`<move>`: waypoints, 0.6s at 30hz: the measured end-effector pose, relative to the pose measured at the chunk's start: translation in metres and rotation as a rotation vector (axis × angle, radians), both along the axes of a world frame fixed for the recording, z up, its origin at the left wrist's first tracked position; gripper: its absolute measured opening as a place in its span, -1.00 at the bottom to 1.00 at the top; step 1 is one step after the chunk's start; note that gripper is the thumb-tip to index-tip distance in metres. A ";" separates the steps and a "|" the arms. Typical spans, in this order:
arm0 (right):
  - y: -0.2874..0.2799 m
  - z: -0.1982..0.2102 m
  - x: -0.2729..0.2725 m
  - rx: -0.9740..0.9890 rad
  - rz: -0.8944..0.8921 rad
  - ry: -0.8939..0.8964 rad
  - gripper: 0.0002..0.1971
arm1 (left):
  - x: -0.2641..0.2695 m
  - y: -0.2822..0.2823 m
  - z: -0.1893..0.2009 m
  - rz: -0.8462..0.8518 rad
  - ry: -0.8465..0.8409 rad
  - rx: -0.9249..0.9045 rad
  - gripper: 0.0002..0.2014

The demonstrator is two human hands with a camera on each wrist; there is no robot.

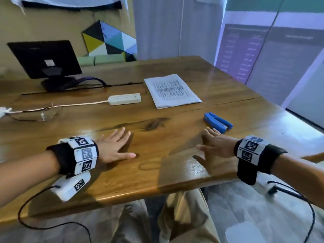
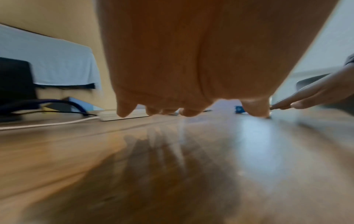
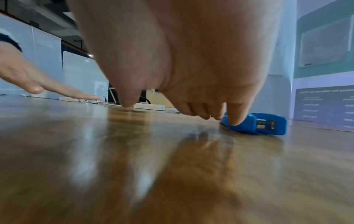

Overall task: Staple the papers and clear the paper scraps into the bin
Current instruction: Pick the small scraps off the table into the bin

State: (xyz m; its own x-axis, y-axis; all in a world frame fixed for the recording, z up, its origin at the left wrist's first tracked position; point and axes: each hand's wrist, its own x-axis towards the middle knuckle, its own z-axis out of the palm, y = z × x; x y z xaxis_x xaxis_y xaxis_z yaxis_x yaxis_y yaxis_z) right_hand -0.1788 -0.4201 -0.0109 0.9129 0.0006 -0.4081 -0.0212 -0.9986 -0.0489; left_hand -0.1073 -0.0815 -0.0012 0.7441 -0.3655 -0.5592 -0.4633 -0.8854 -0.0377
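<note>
Nearest the body, the left hand [image 1: 112, 146] is lying flat on the wooden bench [image 1: 157, 179] with fingers spread, its grip fully open and holding nothing; the right hand [image 1: 215, 146] is resting the same way, fingers straight and splayed, also empty. Just beyond the right fingertips [image 3: 234, 121] the blue stapler [image 1: 218, 122] is lying on the bench, near them and seemingly not touched, its open mouth facing the wrist camera. Farther off, the papers [image 1: 172, 90] are sitting as a neat printed stack, well apart from both hands; beside them to the left a white power strip [image 1: 125, 99] is lying with its cord trailing away, and a dark monitor [image 1: 43, 58] is standing at the far left. No scraps and no bin are showing. The step in hand looks like the reach for the stapler; doing it well probably means taking it round the body with the right hand while the left is squaring the stack, so one corner is sliding cleanly into the mouth.
</note>
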 end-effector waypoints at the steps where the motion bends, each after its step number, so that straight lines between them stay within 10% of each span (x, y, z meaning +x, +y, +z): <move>1: 0.006 0.002 0.007 0.013 -0.047 0.019 0.19 | 0.006 0.014 -0.001 0.050 -0.017 0.007 0.12; 9: 0.039 -0.007 0.054 -0.059 -0.150 0.070 -0.01 | 0.019 0.060 -0.016 0.121 -0.079 0.072 -0.02; 14: 0.061 -0.009 0.051 -0.014 -0.074 0.069 0.03 | 0.007 0.048 -0.015 0.034 -0.048 0.054 0.54; 18: 0.098 -0.010 0.037 0.022 0.110 0.092 0.05 | -0.015 0.029 -0.018 -0.109 -0.005 -0.017 0.26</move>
State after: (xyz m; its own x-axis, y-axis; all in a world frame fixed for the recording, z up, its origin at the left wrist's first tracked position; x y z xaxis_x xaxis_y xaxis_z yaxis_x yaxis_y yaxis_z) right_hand -0.1420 -0.3219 -0.0213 0.8655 0.1080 -0.4892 0.0826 -0.9939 -0.0733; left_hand -0.1227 -0.0520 -0.0191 0.7018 -0.4539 -0.5491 -0.5571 -0.8300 -0.0259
